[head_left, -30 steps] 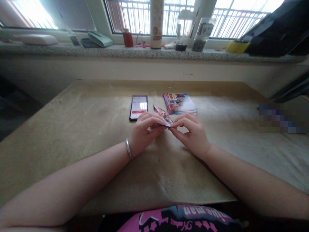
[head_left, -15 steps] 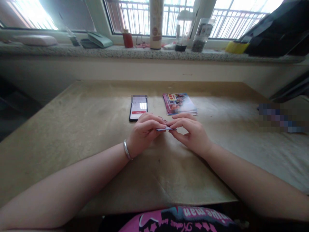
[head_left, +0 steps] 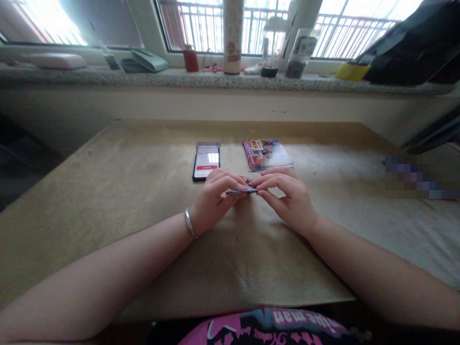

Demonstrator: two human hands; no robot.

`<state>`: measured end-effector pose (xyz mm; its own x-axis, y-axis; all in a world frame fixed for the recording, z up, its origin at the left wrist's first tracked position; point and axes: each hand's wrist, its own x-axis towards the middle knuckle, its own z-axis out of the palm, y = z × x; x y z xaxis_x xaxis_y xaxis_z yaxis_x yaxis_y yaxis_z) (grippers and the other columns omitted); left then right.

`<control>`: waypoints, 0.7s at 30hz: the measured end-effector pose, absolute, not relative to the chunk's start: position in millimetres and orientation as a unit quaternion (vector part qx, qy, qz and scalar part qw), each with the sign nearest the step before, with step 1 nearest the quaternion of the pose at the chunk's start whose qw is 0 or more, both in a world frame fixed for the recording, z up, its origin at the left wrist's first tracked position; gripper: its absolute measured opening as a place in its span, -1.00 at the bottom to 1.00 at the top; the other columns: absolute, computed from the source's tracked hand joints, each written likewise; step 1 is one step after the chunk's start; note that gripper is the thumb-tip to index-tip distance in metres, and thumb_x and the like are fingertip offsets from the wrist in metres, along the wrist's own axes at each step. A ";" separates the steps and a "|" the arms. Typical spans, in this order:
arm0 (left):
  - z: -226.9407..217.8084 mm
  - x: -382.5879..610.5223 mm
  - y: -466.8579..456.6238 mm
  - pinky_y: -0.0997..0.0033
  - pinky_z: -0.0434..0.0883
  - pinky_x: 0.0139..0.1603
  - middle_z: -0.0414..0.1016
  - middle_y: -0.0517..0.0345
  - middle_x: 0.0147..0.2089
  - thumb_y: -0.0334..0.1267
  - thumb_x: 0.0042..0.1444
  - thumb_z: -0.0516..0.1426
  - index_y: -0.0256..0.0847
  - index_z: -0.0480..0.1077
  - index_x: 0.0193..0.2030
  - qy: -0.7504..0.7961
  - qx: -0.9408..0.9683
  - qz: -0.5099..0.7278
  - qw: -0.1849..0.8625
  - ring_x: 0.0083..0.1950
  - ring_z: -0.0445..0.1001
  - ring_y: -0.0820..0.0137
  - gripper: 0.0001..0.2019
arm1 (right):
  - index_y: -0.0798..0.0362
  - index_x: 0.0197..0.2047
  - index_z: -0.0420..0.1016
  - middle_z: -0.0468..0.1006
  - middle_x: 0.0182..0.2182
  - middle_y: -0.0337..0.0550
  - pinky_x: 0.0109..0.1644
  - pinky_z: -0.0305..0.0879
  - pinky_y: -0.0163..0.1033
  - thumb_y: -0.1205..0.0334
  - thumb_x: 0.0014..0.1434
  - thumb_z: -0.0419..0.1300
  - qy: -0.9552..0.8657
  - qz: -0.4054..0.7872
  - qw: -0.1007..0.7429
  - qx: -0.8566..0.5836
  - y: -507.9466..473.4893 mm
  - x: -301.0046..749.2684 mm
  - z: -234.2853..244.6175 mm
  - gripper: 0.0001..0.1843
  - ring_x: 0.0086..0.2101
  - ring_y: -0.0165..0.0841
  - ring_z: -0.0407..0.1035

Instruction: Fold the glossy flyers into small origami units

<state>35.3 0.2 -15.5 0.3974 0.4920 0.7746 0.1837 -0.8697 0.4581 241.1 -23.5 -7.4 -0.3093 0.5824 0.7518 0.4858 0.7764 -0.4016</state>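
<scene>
A folded paper flyer (head_left: pixel 251 189) is pinched between both hands above the middle of the table. Its thin near edge faces me, and a bit of printed picture shows behind the fingers. My left hand (head_left: pixel 222 192), with a silver bangle at the wrist, is closed on the flyer's left side, thumb below and fingers on top. My right hand (head_left: pixel 286 192) grips the right side between thumb and fingertips. Just beyond my left hand lies a phone (head_left: pixel 206 165) with a lit screen. Behind my right hand is a stack of colourful flyers (head_left: pixel 269 154).
The tan table (head_left: pixel 118 191) meets a wall below a granite windowsill (head_left: pixel 201 79). On the sill stand a red bottle (head_left: pixel 190 58), a tall cylinder (head_left: pixel 232 43), clear containers (head_left: pixel 270 52) and a black bag (head_left: pixel 402 48). A blurred-out item (head_left: pixel 417 176) lies at the right.
The flyer has shifted slightly left between the fingers, and more of its edge shows by the left thumb. My right thumb has moved a little along its edge. Phone and stack stay put.
</scene>
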 end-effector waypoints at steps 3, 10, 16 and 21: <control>-14.9 35.7 -1.2 0.31 0.39 -0.07 0.55 0.14 -0.21 -0.31 0.18 0.18 -0.17 0.41 -0.28 0.210 0.827 0.505 0.130 -0.13 0.50 0.41 -0.98 | -0.04 -0.32 0.46 0.64 -0.27 -0.20 -0.01 0.37 -0.05 0.31 0.13 0.26 -0.808 0.028 0.490 -0.327 -24.2 240.5 -6.5 -0.94 -0.16 -0.28 0.45; -13.4 35.8 -3.7 0.36 0.43 -0.10 0.55 0.14 -0.21 -0.34 0.18 0.17 -0.18 0.43 -0.27 0.210 0.817 0.520 0.136 -0.15 0.50 0.44 -0.99 | -0.06 -0.28 0.48 0.64 -0.27 -0.21 -0.02 0.39 -0.04 0.29 0.10 0.29 -0.810 0.021 0.489 -0.322 -24.6 241.1 -6.0 -0.90 -0.17 -0.27 0.46; -15.8 35.2 -1.6 0.35 0.45 -0.10 0.55 0.12 -0.20 -0.35 0.18 0.17 -0.18 0.43 -0.27 0.196 0.813 0.526 0.155 -0.15 0.51 0.44 -0.99 | -0.06 -0.33 0.47 0.64 -0.30 -0.19 -0.04 0.39 -0.05 0.30 0.10 0.27 -0.795 0.059 0.509 -0.325 -23.9 238.9 -5.1 -0.93 -0.20 -0.28 0.47; -16.1 35.7 -3.1 0.32 0.43 -0.08 0.55 0.11 -0.20 -0.36 0.18 0.17 -0.18 0.41 -0.28 0.205 0.817 0.517 0.154 -0.14 0.51 0.42 -0.98 | -0.07 -0.34 0.50 0.65 -0.33 -0.21 -0.04 0.40 -0.02 0.31 0.09 0.28 -0.788 0.050 0.520 -0.327 -24.9 239.4 -4.9 -0.92 -0.20 -0.26 0.47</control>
